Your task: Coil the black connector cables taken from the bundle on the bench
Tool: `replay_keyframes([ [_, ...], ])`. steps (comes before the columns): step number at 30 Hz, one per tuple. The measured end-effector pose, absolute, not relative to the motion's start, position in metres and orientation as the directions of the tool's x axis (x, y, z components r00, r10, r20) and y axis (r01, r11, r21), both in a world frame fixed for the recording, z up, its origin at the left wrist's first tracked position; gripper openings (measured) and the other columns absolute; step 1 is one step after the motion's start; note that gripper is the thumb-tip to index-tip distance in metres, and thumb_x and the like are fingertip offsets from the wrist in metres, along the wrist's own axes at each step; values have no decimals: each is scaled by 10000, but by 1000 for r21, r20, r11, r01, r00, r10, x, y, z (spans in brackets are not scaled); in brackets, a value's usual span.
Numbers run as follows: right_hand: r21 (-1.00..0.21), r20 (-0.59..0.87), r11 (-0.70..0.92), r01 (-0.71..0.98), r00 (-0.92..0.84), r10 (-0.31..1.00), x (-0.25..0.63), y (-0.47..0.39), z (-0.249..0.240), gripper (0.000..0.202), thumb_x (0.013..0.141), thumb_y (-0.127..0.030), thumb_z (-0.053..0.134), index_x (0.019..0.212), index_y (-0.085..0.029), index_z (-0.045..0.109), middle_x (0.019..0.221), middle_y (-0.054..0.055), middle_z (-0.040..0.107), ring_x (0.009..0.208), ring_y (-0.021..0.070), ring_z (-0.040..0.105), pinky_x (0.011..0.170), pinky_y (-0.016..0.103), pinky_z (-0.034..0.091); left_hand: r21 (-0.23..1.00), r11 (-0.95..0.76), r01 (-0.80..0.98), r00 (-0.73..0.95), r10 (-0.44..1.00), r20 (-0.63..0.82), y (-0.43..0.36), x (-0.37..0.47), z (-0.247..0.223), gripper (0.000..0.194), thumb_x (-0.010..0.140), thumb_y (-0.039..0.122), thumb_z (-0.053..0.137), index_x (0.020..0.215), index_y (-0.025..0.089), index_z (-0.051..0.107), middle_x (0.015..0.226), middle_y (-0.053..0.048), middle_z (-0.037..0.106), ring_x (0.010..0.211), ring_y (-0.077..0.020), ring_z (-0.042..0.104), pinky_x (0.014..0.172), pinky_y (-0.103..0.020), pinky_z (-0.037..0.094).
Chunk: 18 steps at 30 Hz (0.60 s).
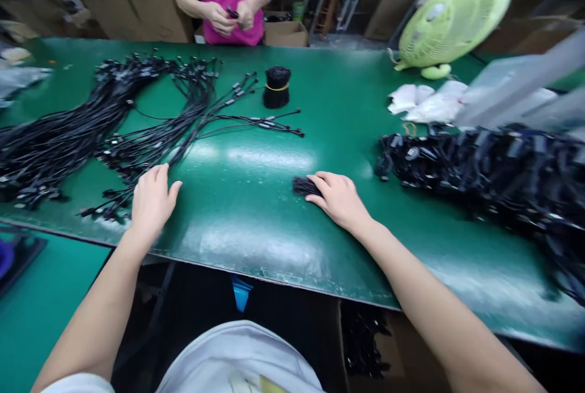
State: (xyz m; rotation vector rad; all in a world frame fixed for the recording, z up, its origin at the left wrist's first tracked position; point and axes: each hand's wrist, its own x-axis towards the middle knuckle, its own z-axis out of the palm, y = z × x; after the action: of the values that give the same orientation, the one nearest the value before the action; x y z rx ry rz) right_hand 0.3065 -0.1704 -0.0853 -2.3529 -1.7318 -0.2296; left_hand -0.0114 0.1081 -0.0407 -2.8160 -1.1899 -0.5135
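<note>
Bundle of short black strands [300, 186], one, lying on the green surface [256, 210]; its right end is hidden by the right hand [337, 199], whose thumb and fingers close around it. Left hand [152, 201], thumb spread from the fingers, at the near ends of the loose black cables [178, 134]; whether it pinches any, cannot be told, the fingertips being lost against them. Thicker run of black cables [86, 119], cut off at the left margin. Heap of coiled black cables [475, 167], cut off at the right and blurred; single pieces hard to separate. Co-worker's hands [233, 17], at the far side, about a small dark item too small to identify. Cardboard box [402, 344], below, mostly hidden; dark contents indistinct.

Near edge of the surface runs slantwise, below both hands. Green stretches lie between the hands and between the right hand and the coiled heap.

Held bundle: compact, dark, fine strands packed side by side, lying on its side, cut ends facing left. Second bundle [276, 88], upright, farther back, yellow band about its middle. Green fan [457, 15], far right, tilted.
</note>
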Motion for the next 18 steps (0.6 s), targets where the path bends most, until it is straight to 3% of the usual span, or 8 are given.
replay_keyframes([
  [4, 29, 259, -250, 968, 235, 937, 306, -174, -94, 543, 1003, -438, 274, 1449, -152, 394, 1421, 178, 490, 1291, 322, 469, 1071, 590, 312, -57, -662, 748, 657, 724, 212, 134, -42, -48, 488, 925, 310, 493, 1346, 64, 493, 1276, -219, 584, 1126, -364, 555, 939, -468, 457],
  [8, 32, 277, -236, 971, 218, 936, 315, -171, -83, 584, 993, -489, 239, 1444, -158, 407, 1428, 178, 486, 1282, 343, 485, 1073, 641, 288, -29, -643, 765, 632, 742, 224, 150, -41, -46, 338, 936, 235, 438, 1198, 117, 617, 1127, -182, 631, 1047, -331, 572, 891, -448, 466],
  [11, -73, 345, -262, 962, 271, 898, 305, -156, -54, 560, 979, -508, 300, 1353, -150, 513, 1325, 194, 562, 1213, 343, 541, 1022, 599, 394, 124, -678, 725, 613, 716, 335, 146, -37, -35, 308, 945, 205, 387, 1070, 138, 660, 1047, -158, 634, 1032, -309, 567, 900, -438, 460],
  [14, -254, 344, -157, 954, 241, 908, 263, -116, -26, 426, 971, -431, 398, 1266, -178, 572, 1172, 158, 628, 1025, 274, 637, 910, 466, 522, 404, -721, 563, 622, 692, 367, 118, -37, -12, 288, 958, 250, 389, 1059, 169, 647, 1044, -107, 639, 1007, -257, 594, 903, -382, 470],
  [16, -331, 329, -42, 943, 157, 931, 222, -74, -16, 442, 953, -362, 476, 1360, -192, 488, 1253, 143, 585, 919, 218, 658, 862, 402, 553, 555, -712, 431, 683, 659, 315, 91, -42, 9, 276, 962, 297, 405, 1069, 207, 643, 1035, -67, 645, 972, -224, 616, 859, -335, 486],
  [18, -305, 317, 66, 950, 36, 948, 188, -23, -10, 537, 907, -314, 582, 1413, -206, 437, 1374, 132, 512, 918, 180, 656, 839, 331, 558, 616, -709, 342, 734, 611, 296, 69, -53, 29, 276, 959, 326, 420, 1074, 238, 655, 1035, -54, 647, 952, -214, 623, 832, -312, 488],
])
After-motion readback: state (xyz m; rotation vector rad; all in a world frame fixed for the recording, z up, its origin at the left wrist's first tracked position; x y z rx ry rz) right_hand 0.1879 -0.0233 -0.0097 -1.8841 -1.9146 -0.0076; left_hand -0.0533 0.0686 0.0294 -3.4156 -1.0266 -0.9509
